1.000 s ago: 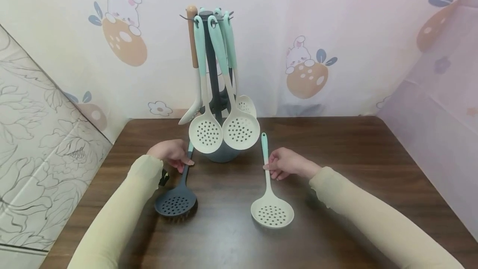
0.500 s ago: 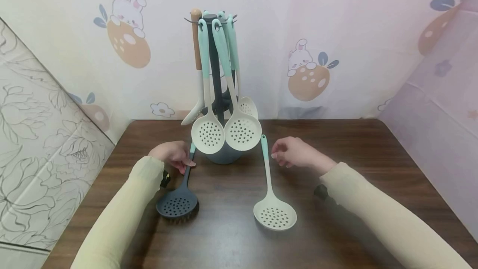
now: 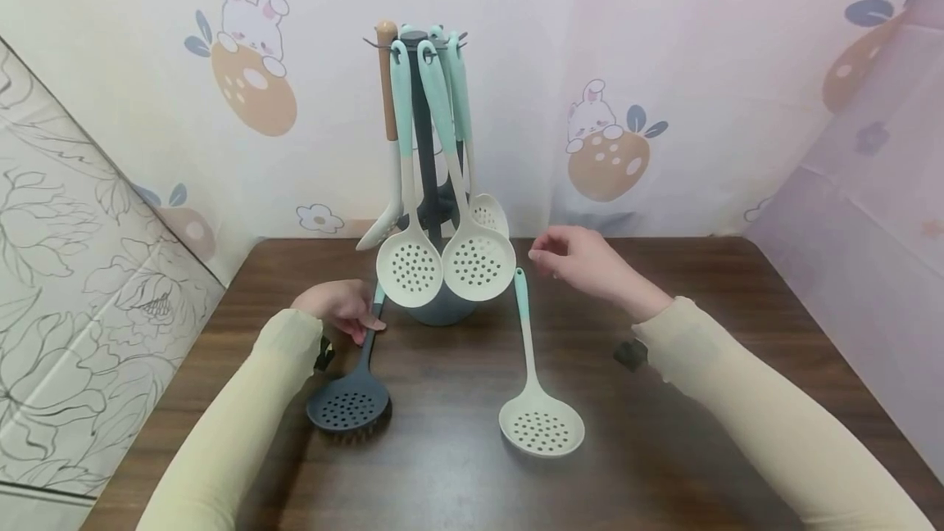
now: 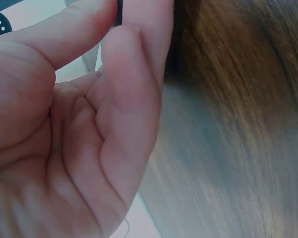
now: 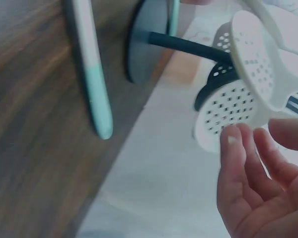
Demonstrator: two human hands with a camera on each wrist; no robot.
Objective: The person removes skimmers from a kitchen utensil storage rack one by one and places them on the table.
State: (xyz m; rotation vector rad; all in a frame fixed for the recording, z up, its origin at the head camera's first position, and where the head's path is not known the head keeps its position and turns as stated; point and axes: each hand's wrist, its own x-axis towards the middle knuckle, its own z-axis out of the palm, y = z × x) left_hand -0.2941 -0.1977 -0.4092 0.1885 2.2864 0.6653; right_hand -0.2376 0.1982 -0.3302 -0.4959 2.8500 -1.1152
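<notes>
Head: stand [image 3: 424, 129] upright toward rear of table [image 3: 450, 474]. Left hand [image 3: 339, 308] pinches handle of dark skimmer [image 3: 348, 404], which lies front-left of the stand. White skimmer [image 3: 541, 424] lies on the table, front-right of the stand. Right hand [image 3: 578, 259] released, fingers loosely bent, to the right of the stand.

Left wrist: thumb and fingers meet at top edge; gripped handle mostly hidden.

Right wrist: fingertips overlap hanging skimmers [image 5: 228, 106] on the stand; contact cannot be told.
</notes>
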